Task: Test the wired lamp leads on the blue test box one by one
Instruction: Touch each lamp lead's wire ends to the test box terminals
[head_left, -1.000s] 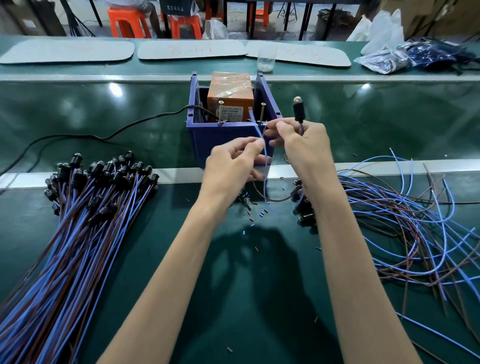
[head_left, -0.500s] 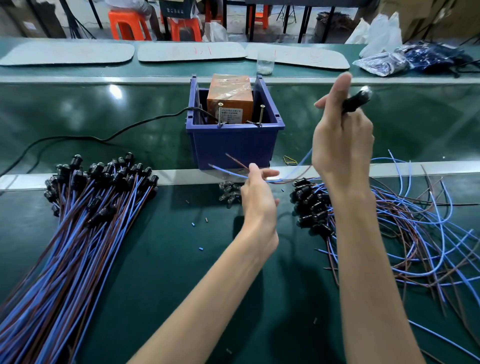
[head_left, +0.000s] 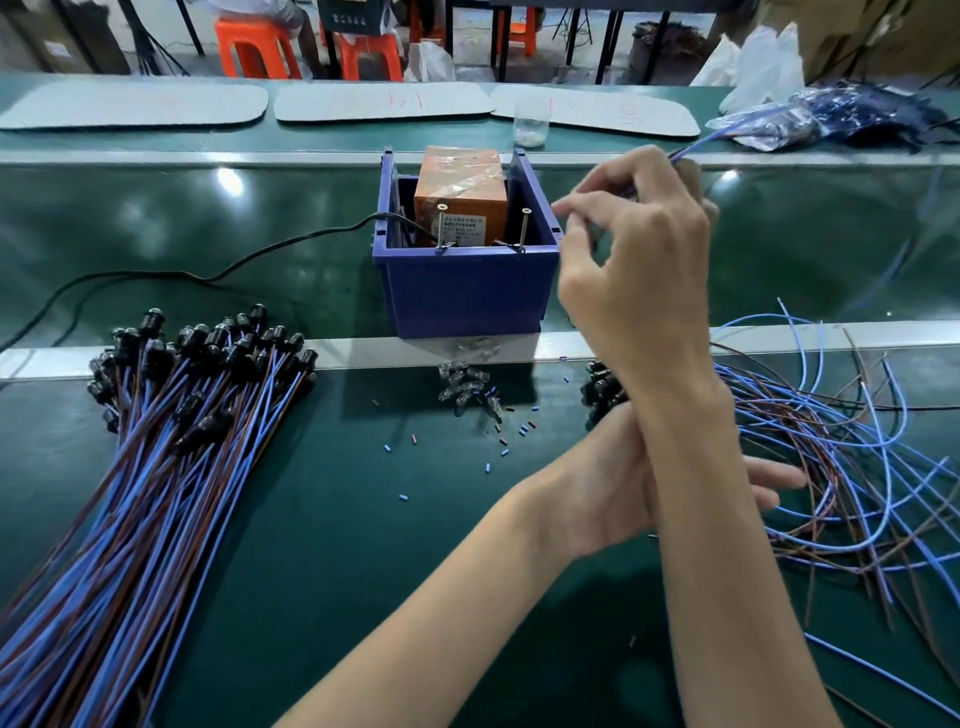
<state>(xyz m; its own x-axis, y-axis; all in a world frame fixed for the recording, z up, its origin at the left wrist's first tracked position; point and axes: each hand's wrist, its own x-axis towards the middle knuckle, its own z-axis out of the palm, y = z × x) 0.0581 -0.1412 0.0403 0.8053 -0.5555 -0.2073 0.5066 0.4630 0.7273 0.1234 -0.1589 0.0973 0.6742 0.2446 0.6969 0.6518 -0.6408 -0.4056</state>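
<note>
The green bench (head_left: 322, 519) carries the whole station. At its left lies a large combed bundle of wired lamps (head_left: 171, 441), black heads toward the far side. At its right, well apart, lies a loose tangle of leads (head_left: 841, 447). The blue test box (head_left: 467, 296) stands between them, with an orange unit (head_left: 460, 182) inside and a black cable (head_left: 208, 275) entering from the left.

The right hand (head_left: 639, 270) is raised just right of the box, fingers curled, pinching a blue lead (head_left: 696, 145) that runs up and away; its lamp head is not visible. The left hand (head_left: 597, 499) crosses beneath the right forearm to the tangle, fingers straight and gripping nothing that shows — the palm is partly hidden. Two upright screws (head_left: 441, 228) on the box's front rim are untouched. Insulation snippets (head_left: 504, 441) litter the bench before the box.

Assessment: no test is in progress, and the step appears to be fetching a lead. Recommended: draw one lead only from the tangle, part its two ends, and set one bare end on each screw — never bridging them.
</note>
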